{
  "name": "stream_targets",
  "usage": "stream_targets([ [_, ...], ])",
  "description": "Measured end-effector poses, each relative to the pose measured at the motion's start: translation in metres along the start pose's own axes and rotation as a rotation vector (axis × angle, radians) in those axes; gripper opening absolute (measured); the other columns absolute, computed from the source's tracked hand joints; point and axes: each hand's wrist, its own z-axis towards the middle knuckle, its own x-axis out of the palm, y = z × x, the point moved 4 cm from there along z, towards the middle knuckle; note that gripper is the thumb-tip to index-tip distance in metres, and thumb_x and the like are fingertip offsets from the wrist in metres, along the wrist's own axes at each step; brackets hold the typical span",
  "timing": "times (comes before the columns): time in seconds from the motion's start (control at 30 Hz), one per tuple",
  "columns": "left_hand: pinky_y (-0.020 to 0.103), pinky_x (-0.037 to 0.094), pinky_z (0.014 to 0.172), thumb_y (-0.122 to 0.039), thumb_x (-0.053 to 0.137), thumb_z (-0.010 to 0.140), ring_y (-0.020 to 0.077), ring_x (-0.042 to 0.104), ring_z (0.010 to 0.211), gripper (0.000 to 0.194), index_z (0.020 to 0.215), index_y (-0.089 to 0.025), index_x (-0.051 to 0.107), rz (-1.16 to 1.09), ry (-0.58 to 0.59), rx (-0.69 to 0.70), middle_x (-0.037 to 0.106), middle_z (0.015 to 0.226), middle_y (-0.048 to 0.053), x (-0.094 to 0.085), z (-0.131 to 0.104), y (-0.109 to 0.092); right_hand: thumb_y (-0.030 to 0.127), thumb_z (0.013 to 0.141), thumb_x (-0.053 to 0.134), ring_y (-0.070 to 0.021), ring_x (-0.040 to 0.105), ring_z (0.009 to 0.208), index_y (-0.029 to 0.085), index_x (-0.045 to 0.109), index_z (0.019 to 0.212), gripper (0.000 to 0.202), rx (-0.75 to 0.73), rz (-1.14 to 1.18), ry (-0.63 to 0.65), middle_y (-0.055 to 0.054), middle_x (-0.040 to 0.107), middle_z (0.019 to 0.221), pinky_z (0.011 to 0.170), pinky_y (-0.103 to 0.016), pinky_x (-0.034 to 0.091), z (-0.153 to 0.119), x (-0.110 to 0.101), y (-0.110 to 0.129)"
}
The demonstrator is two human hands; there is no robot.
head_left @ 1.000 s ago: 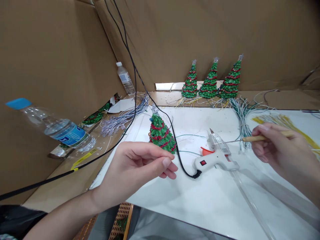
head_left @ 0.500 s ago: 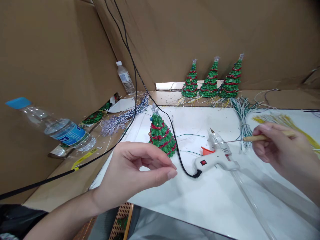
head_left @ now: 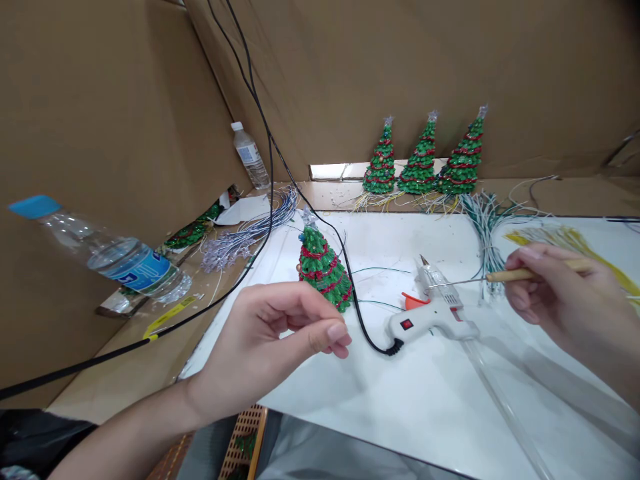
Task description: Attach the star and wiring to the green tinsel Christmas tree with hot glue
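My left hand (head_left: 275, 340) hovers over the near side of the white work board (head_left: 370, 393), thumb and fingertips pinched together. Whether anything tiny sits in that pinch I cannot make out. Just behind it a small green Christmas tree figure (head_left: 324, 267) with red garlands and a clear star stands on the board, its lower part hidden by my hand. My right hand (head_left: 565, 300) grips the wooden handle of a thin awl (head_left: 515, 275), whose metal shaft points left above a white hot glue gun (head_left: 420, 323). The glue gun lies on the board beside an orange-red piece (head_left: 415, 302).
Three tree figures (head_left: 423, 160) lean along the back cardboard wall. Wire bundles (head_left: 487, 233) lie right, with yellow-white wires (head_left: 575, 247) and clear-tipped wires (head_left: 235, 243) elsewhere. A black cable (head_left: 265, 127) crosses the left side. Water bottles (head_left: 135, 263) and a basket (head_left: 245, 433) are left.
My left thumb has shifted up and its fingers have curled, with other fingertips now showing below the thumb. My right hand and the awl have stayed nearly still.
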Motion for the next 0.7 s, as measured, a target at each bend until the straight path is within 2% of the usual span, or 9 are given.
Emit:
stream_targets([
  [0.2, 0.012, 0.052, 0.053, -0.011, 0.074, 0.072, 0.0086, 0.065, 0.056, 0.01, 0.064, -0.014, 0.068, 0.084, -0.045, 0.025, 0.071, 0.061, 0.0, -0.001, -0.0007, -0.0019, 0.047, 0.061, 0.077, -0.0094, 0.041, 0.035, 0.018, 0.06, 0.059, 0.034, 0.011, 0.01, 0.0, 0.001, 0.048, 0.045, 0.028, -0.02, 0.029, -0.0007, -0.0012, 0.0],
  [0.33, 0.015, 0.051, 0.051, -0.018, 0.064, 0.083, 0.009, 0.064, 0.054, 0.016, 0.067, -0.015, 0.066, 0.074, 0.001, -0.012, 0.069, 0.061, 0.0, 0.0013, -0.0029, -0.0007, 0.047, 0.062, 0.076, -0.0098, 0.042, 0.035, 0.018, 0.06, 0.059, 0.034, 0.002, -0.001, 0.009, 0.001, 0.047, 0.043, 0.028, -0.019, 0.028, -0.0002, -0.0009, 0.0001],
  [0.47, 0.013, 0.037, 0.045, -0.024, 0.05, 0.091, 0.0035, 0.045, 0.045, 0.033, 0.059, -0.015, 0.054, 0.19, -0.002, 0.031, 0.053, 0.049, -0.005, 0.0007, -0.0021, -0.0029, 0.047, 0.061, 0.077, -0.0092, 0.042, 0.035, 0.017, 0.06, 0.059, 0.034, 0.002, 0.002, 0.01, 0.001, 0.049, 0.046, 0.028, -0.019, 0.029, 0.0002, -0.0015, -0.0001],
  [0.6, 0.014, 0.024, 0.039, -0.027, 0.049, 0.09, 0.0019, 0.03, 0.042, 0.045, 0.048, -0.014, 0.04, 0.237, -0.025, 0.058, 0.037, 0.042, -0.007, -0.0019, 0.0007, -0.0029, 0.047, 0.062, 0.077, -0.0088, 0.041, 0.034, 0.017, 0.06, 0.061, 0.034, -0.001, 0.007, 0.021, 0.001, 0.049, 0.046, 0.028, -0.019, 0.029, 0.0006, -0.0015, -0.0004],
  [0.63, 0.013, 0.023, 0.039, -0.026, 0.051, 0.09, 0.0016, 0.03, 0.041, 0.046, 0.047, -0.014, 0.04, 0.214, -0.019, 0.046, 0.038, 0.041, -0.007, -0.0021, 0.0014, -0.0017, 0.047, 0.062, 0.076, -0.0089, 0.041, 0.034, 0.017, 0.06, 0.061, 0.034, 0.001, 0.007, 0.025, 0.001, 0.049, 0.045, 0.028, -0.019, 0.029, 0.0008, -0.0011, -0.0007],
  [0.7, 0.011, 0.031, 0.04, -0.025, 0.056, 0.088, 0.0017, 0.039, 0.04, 0.042, 0.049, -0.014, 0.046, 0.122, 0.007, -0.003, 0.047, 0.041, -0.006, -0.0014, 0.0027, 0.0017, 0.047, 0.062, 0.076, -0.0092, 0.041, 0.034, 0.018, 0.06, 0.061, 0.034, 0.005, 0.008, 0.025, 0.001, 0.049, 0.044, 0.027, -0.019, 0.029, 0.0014, -0.0003, -0.001],
])
